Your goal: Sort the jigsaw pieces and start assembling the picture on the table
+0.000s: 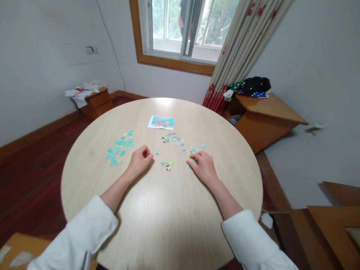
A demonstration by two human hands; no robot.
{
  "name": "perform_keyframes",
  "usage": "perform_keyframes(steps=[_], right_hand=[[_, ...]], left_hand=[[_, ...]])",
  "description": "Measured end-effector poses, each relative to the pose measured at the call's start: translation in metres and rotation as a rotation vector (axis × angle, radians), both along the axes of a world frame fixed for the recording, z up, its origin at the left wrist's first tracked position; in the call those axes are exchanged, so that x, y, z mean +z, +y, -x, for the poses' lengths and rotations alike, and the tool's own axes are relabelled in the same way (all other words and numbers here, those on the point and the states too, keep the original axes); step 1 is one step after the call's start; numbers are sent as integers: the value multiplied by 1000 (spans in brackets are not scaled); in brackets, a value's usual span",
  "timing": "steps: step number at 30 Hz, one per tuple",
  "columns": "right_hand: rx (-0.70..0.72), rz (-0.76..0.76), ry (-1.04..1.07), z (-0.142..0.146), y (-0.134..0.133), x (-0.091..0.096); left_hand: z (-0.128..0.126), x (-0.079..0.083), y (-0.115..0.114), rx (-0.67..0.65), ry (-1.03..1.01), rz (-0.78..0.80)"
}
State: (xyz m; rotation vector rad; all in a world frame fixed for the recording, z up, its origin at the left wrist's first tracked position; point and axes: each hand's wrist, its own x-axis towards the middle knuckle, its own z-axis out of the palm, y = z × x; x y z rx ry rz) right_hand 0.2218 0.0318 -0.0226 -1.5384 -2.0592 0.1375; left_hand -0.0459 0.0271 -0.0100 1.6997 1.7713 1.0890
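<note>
My left hand [140, 160] rests on the table, its fingers curled into a loose fist with nothing visible in it. To its right lies a small loose puzzle piece [157, 153]. My right hand [203, 164] bends over a small group of pieces, thumb and fingers closed around a yellowish puzzle piece [191, 158] that they partly hide. Between the hands sits a joined cluster [168, 165] forming a yellow cartoon face. Farther off are mixed colourful pieces [176, 139], and a single pink piece [183, 150] lies near my right hand.
Many turquoise pieces [119, 148] are spread left of my left hand. A printed reference picture [161, 122] lies toward the far side of the round wooden table [157, 225]. Beyond stand a cabinet with cloths [270, 108], a small drawer unit [98, 102] and a curtained window.
</note>
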Motion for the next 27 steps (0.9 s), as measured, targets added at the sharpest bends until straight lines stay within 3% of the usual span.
perform_keyframes(steps=[10, 18, 27], right_hand=[[84, 106, 105, 3, -2, 3], [210, 67, 160, 7, -6, 2], [131, 7, 284, 2, 0, 4]], left_hand=[[1, 0, 0, 15, -21, -3], [4, -8, 3, 4, -26, -11], [4, -3, 3, 24, -36, -17]])
